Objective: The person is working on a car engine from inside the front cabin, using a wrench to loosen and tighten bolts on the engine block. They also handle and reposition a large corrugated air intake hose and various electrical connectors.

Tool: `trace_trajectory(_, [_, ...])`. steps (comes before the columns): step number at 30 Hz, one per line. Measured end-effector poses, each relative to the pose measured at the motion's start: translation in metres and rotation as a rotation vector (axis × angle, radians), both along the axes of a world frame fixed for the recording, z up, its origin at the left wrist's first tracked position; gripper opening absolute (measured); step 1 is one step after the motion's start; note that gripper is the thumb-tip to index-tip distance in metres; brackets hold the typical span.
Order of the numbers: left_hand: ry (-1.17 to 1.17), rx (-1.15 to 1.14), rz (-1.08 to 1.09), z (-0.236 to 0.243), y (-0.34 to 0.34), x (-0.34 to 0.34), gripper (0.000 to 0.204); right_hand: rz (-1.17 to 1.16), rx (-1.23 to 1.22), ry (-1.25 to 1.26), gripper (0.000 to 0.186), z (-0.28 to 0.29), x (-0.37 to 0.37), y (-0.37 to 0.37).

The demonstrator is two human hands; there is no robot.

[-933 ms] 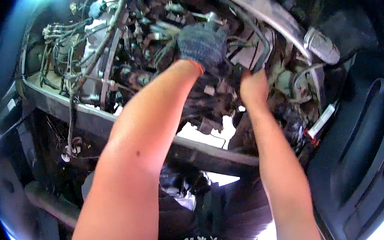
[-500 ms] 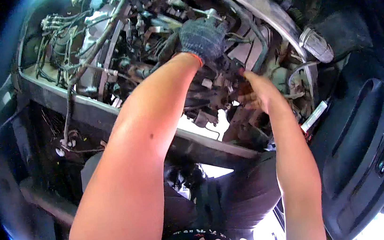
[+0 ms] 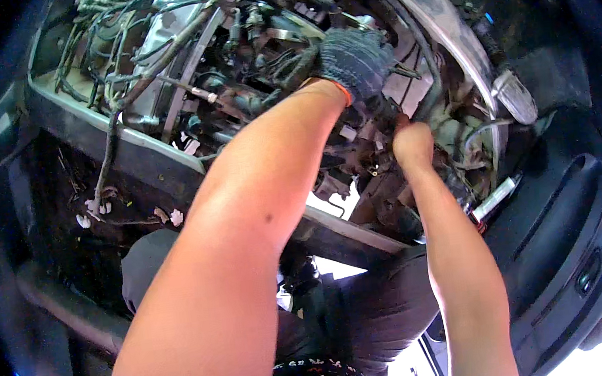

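My left hand (image 3: 355, 61) wears a dark grey knit glove with an orange cuff. It reaches deep into an open bay of dark machinery parts (image 3: 347, 132), its fingers curled down over something hidden beneath the glove. Just nearer and to the right is my bare right hand (image 3: 414, 147), closed like a fist among dark, dirty parts close to the glove. Its own back hides what the fingers grip. A black hose (image 3: 427, 73) curves past on the right of the gloved hand.
Bundled cables (image 3: 108, 58) and a thick wiring harness (image 3: 147, 79) cross the left side. A pale metal frame edge (image 3: 163, 148) runs in front. At the right lie a clear-ended cylinder (image 3: 513, 97), a white tube (image 3: 495, 199) and a black moulded panel (image 3: 569, 231).
Both hands appear further right in the picture as the view shifts. My right hand's fingers, partly extended before, are now drawn in, and the hand sits closer to the gloved one.
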State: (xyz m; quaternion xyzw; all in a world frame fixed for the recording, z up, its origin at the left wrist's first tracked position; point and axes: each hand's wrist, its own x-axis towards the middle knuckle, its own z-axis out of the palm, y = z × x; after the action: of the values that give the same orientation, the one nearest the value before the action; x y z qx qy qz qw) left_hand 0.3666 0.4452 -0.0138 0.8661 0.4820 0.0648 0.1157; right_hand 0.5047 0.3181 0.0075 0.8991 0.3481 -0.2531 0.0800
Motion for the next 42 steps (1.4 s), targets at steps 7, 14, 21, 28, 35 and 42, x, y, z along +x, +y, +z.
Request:
trace_trajectory(7, [-0.107,0.078,-0.057,0.005,-0.008,0.004,0.023,-0.021,0.106,-0.013,0.056,-0.033,0.019,-0.021])
trace_trajectory(14, [-0.068,0.067,-0.024,0.001,-0.011,-0.005,0.025,-0.275,-0.167,0.612,0.057,0.052,0.033,0.002])
trace_trajectory(21, [-0.05,0.073,-0.038,0.001,-0.012,0.005,0.025,0.119,-0.047,0.224,0.06,0.013,0.037,-0.021])
trace_trajectory(28, [-0.084,0.055,-0.022,0.003,-0.013,0.002,0.028,0.374,0.178,0.171,0.045,0.01,0.037,-0.045])
trace_trajectory(35, [-0.044,-0.024,-0.057,0.012,-0.012,0.005,0.023,0.098,0.023,0.524,0.05,0.028,0.054,-0.025])
trace_trajectory(42, [-0.018,0.031,-0.061,0.012,-0.014,0.005,0.026,0.113,0.046,0.326,0.043,0.064,0.068,0.013])
